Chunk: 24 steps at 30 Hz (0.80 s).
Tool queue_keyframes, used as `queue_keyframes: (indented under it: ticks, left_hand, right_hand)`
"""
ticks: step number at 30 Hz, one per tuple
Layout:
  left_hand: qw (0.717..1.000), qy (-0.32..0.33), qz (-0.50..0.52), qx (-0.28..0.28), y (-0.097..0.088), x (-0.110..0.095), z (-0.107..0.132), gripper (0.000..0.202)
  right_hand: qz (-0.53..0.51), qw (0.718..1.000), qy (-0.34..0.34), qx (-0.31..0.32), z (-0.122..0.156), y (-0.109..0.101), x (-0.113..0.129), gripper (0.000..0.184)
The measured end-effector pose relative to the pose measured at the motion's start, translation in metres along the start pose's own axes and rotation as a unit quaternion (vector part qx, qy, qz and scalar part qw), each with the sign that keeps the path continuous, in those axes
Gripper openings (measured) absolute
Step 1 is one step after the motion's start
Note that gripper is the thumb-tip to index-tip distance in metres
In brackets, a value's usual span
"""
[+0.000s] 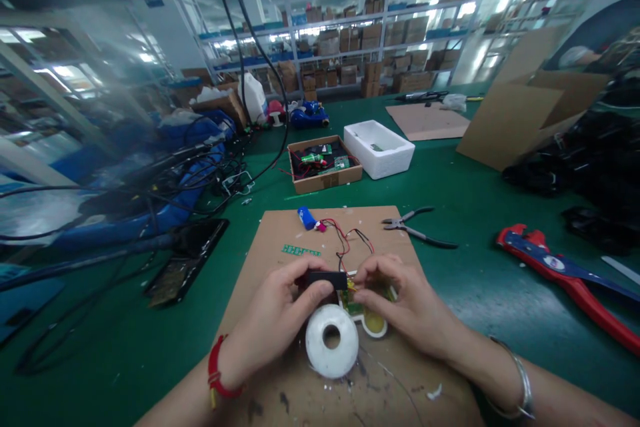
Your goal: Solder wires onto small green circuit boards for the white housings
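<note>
**Black rectangular block (327, 279), held two-handed over a brown cardboard sheet (267, 247)**

Location: above a small green circuit board (356, 305), mid-sheet, with thin red and black wires (345, 238) rising behind. Left hand (273, 320): fingers (317, 268) closed on the block's left end; red cord at the wrist. Right hand (403, 300): fingers (367, 273) closed at the block's right end, fingertips partly hiding the joint with the board; silver bangle at the wrist.

Handling, judged by appearance: probably light, stiff and somewhat slick. Best held by its long edges, clear of the wires, which look fragile.

Nearby: white ring-shaped spool (331, 341) just in front of the hands; small blue cylinder (307, 217); green circuit strip (301, 251); black-handled steel pliers (417, 227), on the green tabletop (465, 287).
</note>
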<state>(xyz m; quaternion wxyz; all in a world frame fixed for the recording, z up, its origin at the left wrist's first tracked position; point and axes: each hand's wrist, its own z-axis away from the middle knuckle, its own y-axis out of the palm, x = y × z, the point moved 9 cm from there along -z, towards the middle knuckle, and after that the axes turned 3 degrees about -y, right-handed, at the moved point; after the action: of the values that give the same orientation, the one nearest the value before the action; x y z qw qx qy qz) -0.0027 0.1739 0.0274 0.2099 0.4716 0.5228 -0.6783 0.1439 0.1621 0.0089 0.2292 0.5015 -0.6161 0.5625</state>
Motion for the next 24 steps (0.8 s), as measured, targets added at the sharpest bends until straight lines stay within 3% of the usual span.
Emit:
queue_keyframes:
  ticks: [7,24]
  left_hand:
    - [1.000,-0.016,0.023,-0.001,-0.010,0.018,-0.005,0.017]
    - [0.998,-0.029,0.043,0.019,-0.009,0.022,-0.010,0.018]
  right_hand:
    - [-0.028,0.997,0.066,0.004,0.000,0.003,-0.015,0.006]
    - [-0.078,0.994,0.080,0.004,-0.002,0.004,-0.014,0.007]
